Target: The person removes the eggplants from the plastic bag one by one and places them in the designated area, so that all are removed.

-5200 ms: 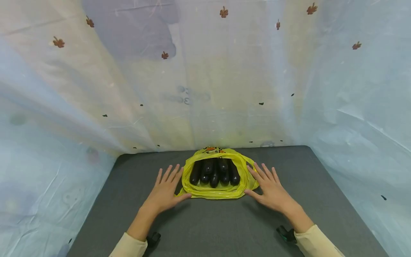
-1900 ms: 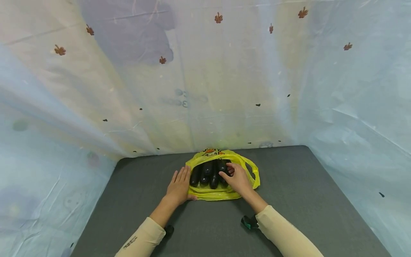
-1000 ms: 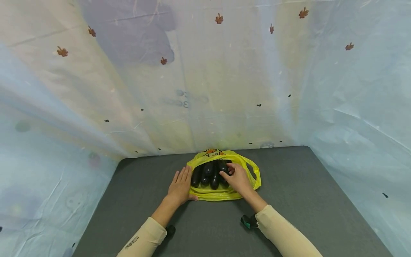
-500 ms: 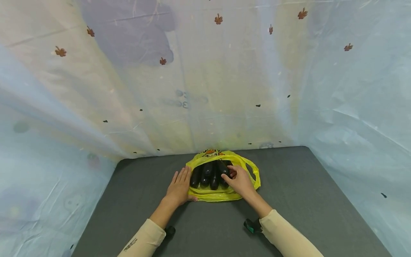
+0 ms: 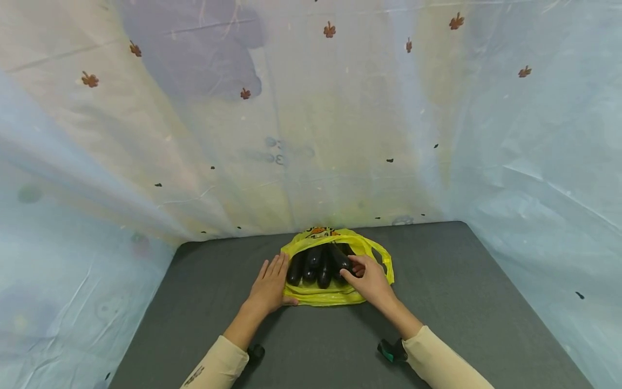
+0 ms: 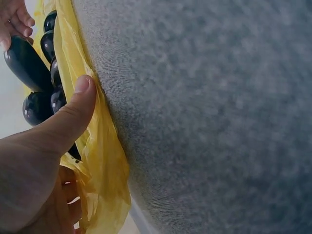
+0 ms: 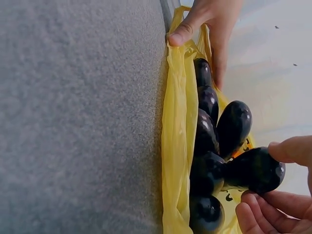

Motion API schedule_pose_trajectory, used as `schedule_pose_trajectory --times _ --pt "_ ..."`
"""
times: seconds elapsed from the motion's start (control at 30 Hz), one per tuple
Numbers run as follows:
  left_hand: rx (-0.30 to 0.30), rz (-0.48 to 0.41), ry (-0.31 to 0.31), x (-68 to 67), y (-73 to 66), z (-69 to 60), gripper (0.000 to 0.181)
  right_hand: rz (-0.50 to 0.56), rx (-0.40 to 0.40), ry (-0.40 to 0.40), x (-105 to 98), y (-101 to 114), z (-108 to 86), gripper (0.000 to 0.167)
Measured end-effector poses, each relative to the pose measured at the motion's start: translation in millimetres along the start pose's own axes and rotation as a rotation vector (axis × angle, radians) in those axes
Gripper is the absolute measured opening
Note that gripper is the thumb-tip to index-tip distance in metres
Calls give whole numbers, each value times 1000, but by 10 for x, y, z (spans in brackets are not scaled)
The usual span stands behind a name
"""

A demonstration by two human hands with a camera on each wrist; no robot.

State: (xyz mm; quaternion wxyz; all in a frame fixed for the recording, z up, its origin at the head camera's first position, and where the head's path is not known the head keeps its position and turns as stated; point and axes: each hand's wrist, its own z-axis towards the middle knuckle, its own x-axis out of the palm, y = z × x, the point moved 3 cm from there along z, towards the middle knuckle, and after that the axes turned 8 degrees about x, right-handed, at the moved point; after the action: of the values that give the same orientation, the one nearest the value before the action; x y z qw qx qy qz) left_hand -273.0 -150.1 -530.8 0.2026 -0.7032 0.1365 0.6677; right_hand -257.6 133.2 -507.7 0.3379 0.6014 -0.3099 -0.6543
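Note:
A yellow plastic bag (image 5: 316, 296) lies with its mouth toward the person, several dark, glossy eggplants (image 5: 295, 270) inside. My left hand (image 5: 266, 286) rests along the bag's left side with straight fingers, its thumb on the front edge of the bag. In the right wrist view my right hand (image 7: 287, 195) pinches the rounded end of one eggplant (image 7: 257, 169) between thumb and fingers, that end raised above the others. The left wrist view shows the same eggplant (image 6: 27, 63) tilted, my right hand (image 6: 14, 22) at its end and my left thumb on the yellow plastic (image 6: 105, 165).
The bag lies at the far side of a grey table (image 5: 320, 346). Behind and beside the table hang pale printed sheets (image 5: 340, 135). A loop handle (image 5: 389, 265) of the bag sticks out at its right.
The right hand has drawn back a little toward the right and the person, and the pinched eggplant's near end has swung right with it. The left hand has stayed at the bag's left side.

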Motion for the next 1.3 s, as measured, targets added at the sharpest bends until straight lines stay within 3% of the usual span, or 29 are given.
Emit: schedule_pose_trajectory --times 0.7,1.3 --pt "26 -39 -7 15 17 -70 121 35 -70 -25 -270 -137 -308 50" --pt "33 -34 -35 -30 34 -112 121 -17 -226 -116 -565 -250 -512 46"
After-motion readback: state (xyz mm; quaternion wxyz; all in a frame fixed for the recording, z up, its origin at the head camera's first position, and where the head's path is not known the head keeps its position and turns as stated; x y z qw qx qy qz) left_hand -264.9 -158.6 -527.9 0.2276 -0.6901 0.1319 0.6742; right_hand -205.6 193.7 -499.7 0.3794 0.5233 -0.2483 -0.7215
